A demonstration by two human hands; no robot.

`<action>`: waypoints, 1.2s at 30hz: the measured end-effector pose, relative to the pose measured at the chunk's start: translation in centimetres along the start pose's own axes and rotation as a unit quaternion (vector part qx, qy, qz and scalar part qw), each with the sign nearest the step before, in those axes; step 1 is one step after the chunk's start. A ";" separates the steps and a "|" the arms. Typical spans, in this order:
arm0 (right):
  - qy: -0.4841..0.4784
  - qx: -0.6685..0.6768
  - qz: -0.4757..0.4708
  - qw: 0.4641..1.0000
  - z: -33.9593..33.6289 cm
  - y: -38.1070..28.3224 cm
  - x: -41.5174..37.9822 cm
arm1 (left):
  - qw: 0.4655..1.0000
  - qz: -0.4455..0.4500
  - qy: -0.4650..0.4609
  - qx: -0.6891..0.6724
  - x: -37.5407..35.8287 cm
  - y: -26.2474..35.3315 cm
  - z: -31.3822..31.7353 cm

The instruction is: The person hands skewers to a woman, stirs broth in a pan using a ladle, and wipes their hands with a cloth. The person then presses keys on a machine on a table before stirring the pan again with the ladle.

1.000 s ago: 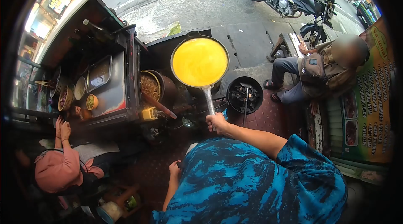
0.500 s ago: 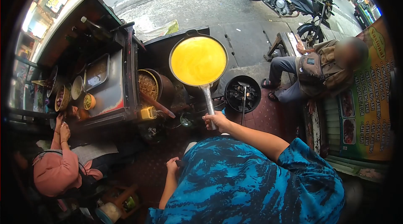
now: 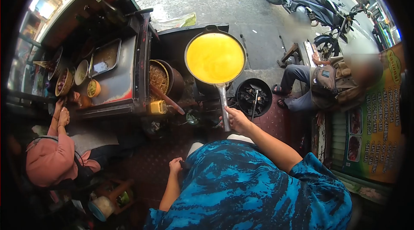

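My right hand (image 3: 236, 121) is closed around the metal handle of a frying pan (image 3: 223, 113), its thumb lying along the top. A smooth yellow layer, like thin egg batter (image 3: 215, 57), covers the pan's whole base. Low beside my shirt is my left hand (image 3: 176, 165), its fingers curled in at a small dark thing that I cannot make out. Just right of the pan, a round black brazier (image 3: 254, 97) holds charcoal and a pair of tongs (image 3: 256, 100).
At left stands a food cart (image 3: 114, 85) with a metal tray (image 3: 107, 57) and bowls. A large pot (image 3: 172, 84) and a yellow container (image 3: 158, 107) sit beside it. One person (image 3: 58, 161) works at the cart; another sits on a bench (image 3: 308, 53) at right. A motorcycle (image 3: 310, 3) is parked behind.
The view has shifted a little, so the cart and pan appear further right. My right hand's fingers look looser on the handle; the pan stays level with the yellow layer in it.
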State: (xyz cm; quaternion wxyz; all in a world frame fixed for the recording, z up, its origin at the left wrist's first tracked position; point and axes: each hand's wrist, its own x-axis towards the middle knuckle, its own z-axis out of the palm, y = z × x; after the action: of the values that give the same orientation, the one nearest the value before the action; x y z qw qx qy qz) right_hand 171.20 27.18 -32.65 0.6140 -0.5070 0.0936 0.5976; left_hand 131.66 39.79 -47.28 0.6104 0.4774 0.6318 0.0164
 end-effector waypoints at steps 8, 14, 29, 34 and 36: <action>0.008 0.042 0.040 0.998 -0.4 -0.4 0.3 | 0.926 -0.005 -0.098 -0.366 4.2 -5.5 -1.7; 0.085 0.043 0.009 0.995 -3.4 2.6 3.1 | 0.979 0.079 -0.180 0.053 -3.6 11.7 2.8; 0.391 -0.269 0.151 0.867 -23.5 14.4 -6.7 | 0.906 0.144 -0.322 0.236 -0.6 16.1 7.7; 0.387 -0.180 0.097 0.899 -22.5 14.1 -7.0 | 0.955 0.163 -0.217 0.122 -0.8 14.0 8.8; 0.389 -0.169 0.066 0.903 -22.4 13.1 -5.6 | 0.957 0.166 -0.197 0.133 -0.9 13.7 8.9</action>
State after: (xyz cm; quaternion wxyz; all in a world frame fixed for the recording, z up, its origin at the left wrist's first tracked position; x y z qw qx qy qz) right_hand 169.86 4.20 -45.79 0.3932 -0.7880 0.2554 0.3992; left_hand 146.43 41.67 -40.55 0.6428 0.6458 0.4073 -0.0612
